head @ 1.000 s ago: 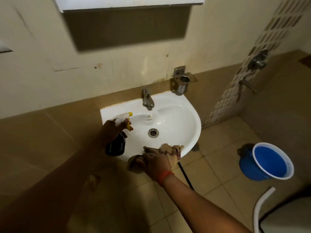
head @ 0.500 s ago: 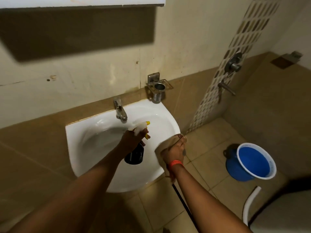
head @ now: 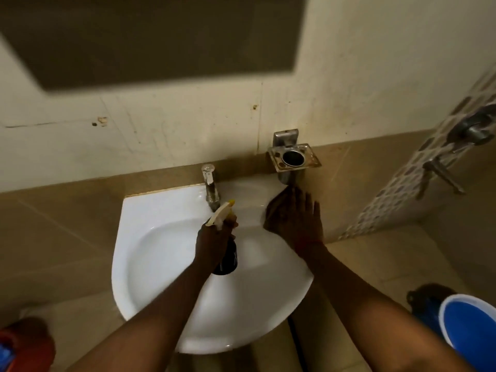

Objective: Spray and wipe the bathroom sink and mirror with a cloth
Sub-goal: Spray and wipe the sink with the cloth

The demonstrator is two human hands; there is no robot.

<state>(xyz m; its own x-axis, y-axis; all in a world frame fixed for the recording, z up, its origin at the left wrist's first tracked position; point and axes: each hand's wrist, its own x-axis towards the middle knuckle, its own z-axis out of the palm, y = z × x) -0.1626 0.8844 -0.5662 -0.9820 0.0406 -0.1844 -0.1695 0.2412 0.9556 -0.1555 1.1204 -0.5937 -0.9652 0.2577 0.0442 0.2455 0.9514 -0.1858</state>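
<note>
1. White ceramic forms the sink, fixed to the wall with a brown tiled band behind it.
2. A chrome tap stands at the back rim of the basin, just beyond the bottle's nozzle.
3. The left hand is closed around a dark spray bottle, held over the middle of the basin; its pale trigger head with a yellow tip points towards the tap.
4. The right hand lies flat with fingers spread on the right rear rim of the sink, pressing a brownish cloth whose edge shows to the left of the fingers.
5. A metal cup holder is mounted on the wall just above that hand.
6. A blue bucket sits on the floor at the lower right, well apart from the sink.
7. Wall taps show on the patterned tile strip at the far right.
8. The mirror is not visible; only a dark shadow falls on the upper wall.
</note>
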